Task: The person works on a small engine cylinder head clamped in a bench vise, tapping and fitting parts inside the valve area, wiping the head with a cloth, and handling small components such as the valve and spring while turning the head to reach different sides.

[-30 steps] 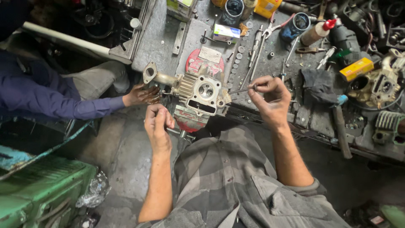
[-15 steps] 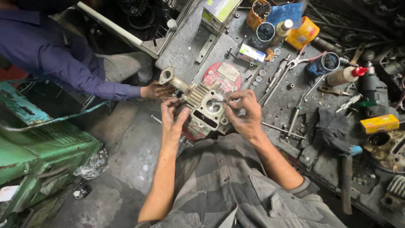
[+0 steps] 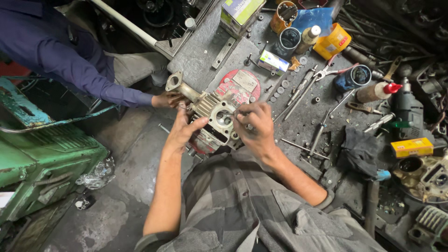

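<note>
Head view, single entry. Item in hand: finned metal cylinder head (image 3: pixel 215 116), grey casting with a round central bore, lying at the near edge of the tabletop (image 3: pixel 196 51), centre of the frame, partly over a red round plate (image 3: pixel 240 84). My left hand (image 3: pixel 182 133) cups its lower-left side, fingers spread along the fins and thumb up on the face. My right hand (image 3: pixel 254 128) is curled over its right side, fingertips pressed together at the bore as if pinching something small; what, I cannot tell, since the fingers hide it. A co-worker's hand (image 3: pixel 167 99), in a dark blue sleeve from the upper left, holds the flanged pipe stub (image 3: pixel 179 85) at the casting's far-left end. Step judged: fitting or working a small part at the bore while the casting is steadied from two sides. The next move would call for a firm left-hand brace and fine fingertip control on the right. Nearby, right of centre: pliers with red handles (image 3: pixel 329 71), a row of washers (image 3: pixel 282 85), a small green-and-white box (image 3: pixel 274 60), a red-capped bottle (image 3: pixel 377 91), a yellow tin (image 3: pixel 332 42), a dark rag (image 3: pixel 361 149).
</note>
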Demonstrator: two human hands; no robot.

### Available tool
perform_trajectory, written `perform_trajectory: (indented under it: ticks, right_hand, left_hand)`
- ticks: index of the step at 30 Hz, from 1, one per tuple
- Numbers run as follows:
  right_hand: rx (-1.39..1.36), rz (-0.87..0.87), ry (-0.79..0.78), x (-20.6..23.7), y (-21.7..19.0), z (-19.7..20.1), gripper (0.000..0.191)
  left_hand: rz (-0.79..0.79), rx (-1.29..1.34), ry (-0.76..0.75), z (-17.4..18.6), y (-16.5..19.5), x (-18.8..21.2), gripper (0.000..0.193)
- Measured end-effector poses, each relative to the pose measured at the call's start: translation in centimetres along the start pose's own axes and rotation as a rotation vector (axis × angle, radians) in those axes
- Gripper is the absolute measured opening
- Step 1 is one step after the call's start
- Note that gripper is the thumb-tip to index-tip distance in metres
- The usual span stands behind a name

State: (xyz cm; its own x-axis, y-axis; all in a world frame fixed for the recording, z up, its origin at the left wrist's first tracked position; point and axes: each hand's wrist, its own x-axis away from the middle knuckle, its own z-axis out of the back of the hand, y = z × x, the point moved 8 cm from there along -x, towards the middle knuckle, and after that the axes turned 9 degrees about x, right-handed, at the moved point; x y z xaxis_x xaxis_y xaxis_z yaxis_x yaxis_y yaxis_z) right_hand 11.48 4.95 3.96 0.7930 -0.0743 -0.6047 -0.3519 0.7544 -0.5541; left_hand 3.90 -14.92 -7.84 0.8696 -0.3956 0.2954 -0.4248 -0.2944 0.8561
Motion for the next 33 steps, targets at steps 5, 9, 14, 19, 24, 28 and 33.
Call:
perform_trajectory:
  ticks: [5,9,14,19,24,28,33]
  right_hand:
    - [0.122,0.209,-0.072,-0.1,-2.3,0.0,0.026]
    - [0.126,0.148,-0.098,-0.7,-2.7,0.1,0.025]
    - [0.199,0.112,-0.219,-1.0,-3.4,-0.7,0.024]
    - [0.228,0.069,-0.307,-0.6,-2.9,-1.9,0.027]
    - [0.186,0.044,-0.299,-0.5,-2.2,-2.1,0.020]
    - [0.257,0.097,-0.338,-0.7,-3.0,-1.9,0.025]
    - [0.288,0.067,-0.422,-1.3,-3.6,-1.6,0.031]
  left_hand:
    - [0.128,0.150,-0.077,-0.3,-0.4,-0.8,0.102]
    - [0.118,0.125,-0.039,-0.2,-0.5,-1.2,0.103]
    - [0.093,0.130,0.031,0.0,-0.6,-1.1,0.101]
    - [0.074,0.134,0.051,-0.3,-0.2,-0.9,0.098]
    - [0.082,0.161,0.050,-0.5,0.2,-0.8,0.097]
    - [0.092,0.156,0.042,-0.6,0.4,-0.7,0.099]
    - [0.063,0.159,0.025,-0.6,0.6,-0.8,0.100]
